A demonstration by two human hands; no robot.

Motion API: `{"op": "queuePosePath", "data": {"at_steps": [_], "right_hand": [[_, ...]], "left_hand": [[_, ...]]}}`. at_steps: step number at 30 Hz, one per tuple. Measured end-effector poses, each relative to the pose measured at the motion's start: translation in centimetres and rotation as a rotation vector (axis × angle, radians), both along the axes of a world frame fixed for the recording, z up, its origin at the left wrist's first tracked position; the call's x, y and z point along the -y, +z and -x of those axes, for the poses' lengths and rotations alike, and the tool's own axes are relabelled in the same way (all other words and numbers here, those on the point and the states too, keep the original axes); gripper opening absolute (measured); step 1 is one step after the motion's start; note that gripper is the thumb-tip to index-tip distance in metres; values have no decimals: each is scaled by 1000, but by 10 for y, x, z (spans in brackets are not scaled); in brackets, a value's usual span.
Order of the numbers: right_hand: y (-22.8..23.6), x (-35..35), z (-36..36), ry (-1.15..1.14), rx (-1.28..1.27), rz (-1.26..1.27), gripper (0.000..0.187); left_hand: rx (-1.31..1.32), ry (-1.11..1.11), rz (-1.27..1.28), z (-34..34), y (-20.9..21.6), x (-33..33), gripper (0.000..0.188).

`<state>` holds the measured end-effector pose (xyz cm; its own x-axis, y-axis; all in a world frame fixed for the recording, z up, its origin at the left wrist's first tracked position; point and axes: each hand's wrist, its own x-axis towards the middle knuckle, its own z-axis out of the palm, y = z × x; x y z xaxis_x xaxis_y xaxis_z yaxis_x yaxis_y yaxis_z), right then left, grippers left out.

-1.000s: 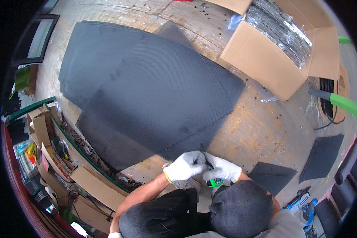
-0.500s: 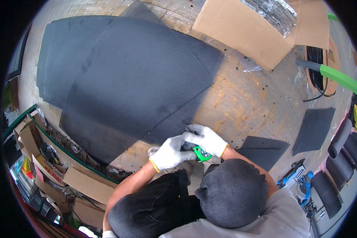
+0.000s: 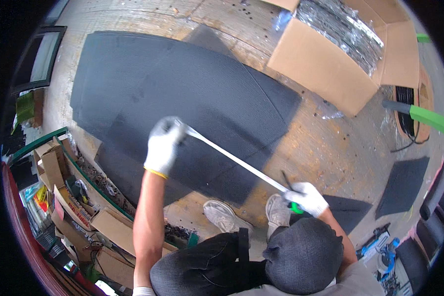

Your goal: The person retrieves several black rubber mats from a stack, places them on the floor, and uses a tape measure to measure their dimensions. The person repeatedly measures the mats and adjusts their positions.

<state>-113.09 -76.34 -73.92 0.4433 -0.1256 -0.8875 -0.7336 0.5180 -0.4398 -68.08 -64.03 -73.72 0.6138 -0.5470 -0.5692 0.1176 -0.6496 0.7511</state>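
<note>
My left hand (image 3: 162, 147), in a white glove with a yellow cuff, is closed on the free end of a tape measure's blade (image 3: 237, 160), slightly blurred by motion. The pale blade runs taut down to the right, over stacked black mesh sheets (image 3: 197, 93). In my gloved right hand (image 3: 308, 198) is the tape measure's green case (image 3: 296, 208), largely covered by the fingers. A thin dark stick-like thing (image 3: 285, 180) pokes up from the same hand; its kind cannot be made out. The sheets lie flat and overlapping on the floor in front of my shoes (image 3: 221, 215).
An open cardboard box (image 3: 325, 64) with plastic-wrapped strips stands at the far right. Beside it are a green-ended bar (image 3: 429, 120) and a black coil (image 3: 404, 111). Smaller black sheets (image 3: 402, 186) lie to the right. A green-edged bin (image 3: 91, 177) with cartons is at left.
My hands have moved apart from their meeting point near my knees. The left has gone up and left, drawing the blade out; the right has shifted right and down with the case.
</note>
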Motion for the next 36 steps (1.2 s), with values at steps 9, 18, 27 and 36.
{"op": "queuePosePath", "data": {"at_steps": [9, 18, 27, 36], "right_hand": [[-39, 19, -43, -428, 28, 121, 24], [-54, 43, -103, -509, 111, 88, 27], [-61, 37, -65, -439, -45, 107, 44], [-73, 38, -60, -434, -102, 167, 45]], "left_hand": [[841, -621, -201, 22, -34, 42, 94], [876, -826, -314, 42, -44, 49, 109], [967, -896, -336, 42, -58, 47, 111], [999, -922, -338, 42, -60, 46, 112]]}}
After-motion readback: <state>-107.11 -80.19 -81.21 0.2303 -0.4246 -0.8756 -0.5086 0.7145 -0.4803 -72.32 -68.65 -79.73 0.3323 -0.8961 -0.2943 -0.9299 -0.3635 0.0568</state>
